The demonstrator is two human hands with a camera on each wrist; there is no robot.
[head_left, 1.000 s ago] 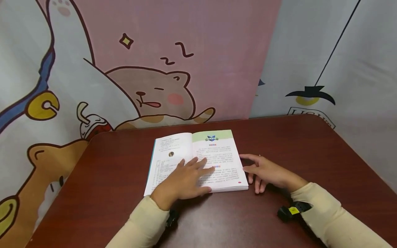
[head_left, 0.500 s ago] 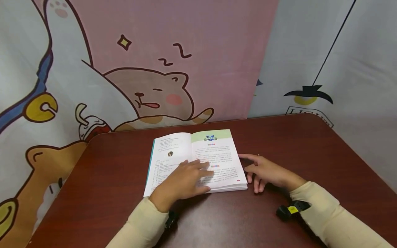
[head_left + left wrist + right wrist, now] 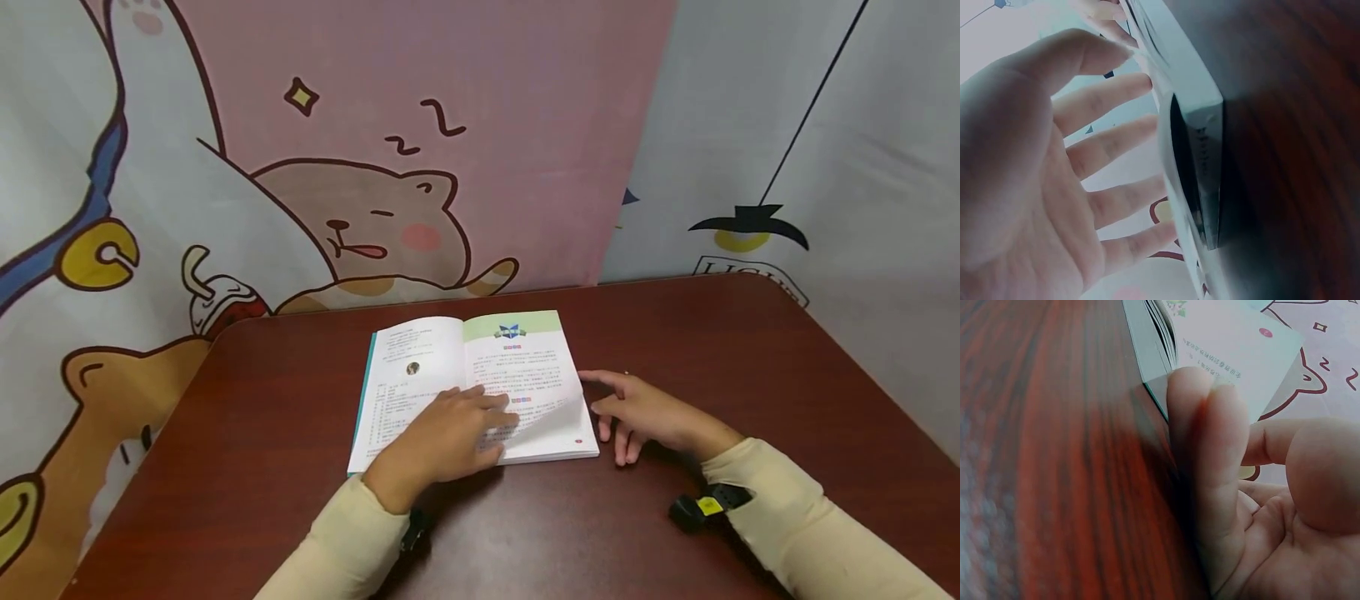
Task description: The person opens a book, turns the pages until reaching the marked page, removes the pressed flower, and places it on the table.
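An open book with printed pages and a teal cover edge lies on the table. My left hand rests across its lower middle, fingers extended over both pages; in the left wrist view the left thumb is right at the paper's edge. At the book's right side is my right hand. Its index finger and thumb pinch the edge of the right-hand page, whose lower corner bends up. In the right wrist view that page stands away from the stack, partly hidden behind the fingers.
The dark reddish-brown table extends around the book. Behind it hangs a cloth printed with a sleeping cartoon cat. Black wrist straps show under the cream sleeves.
The right-hand page's lower right corner has come up and bends diagonally, where it lay flatter before. My left fingers have drawn back slightly toward me. The right hand has barely moved.
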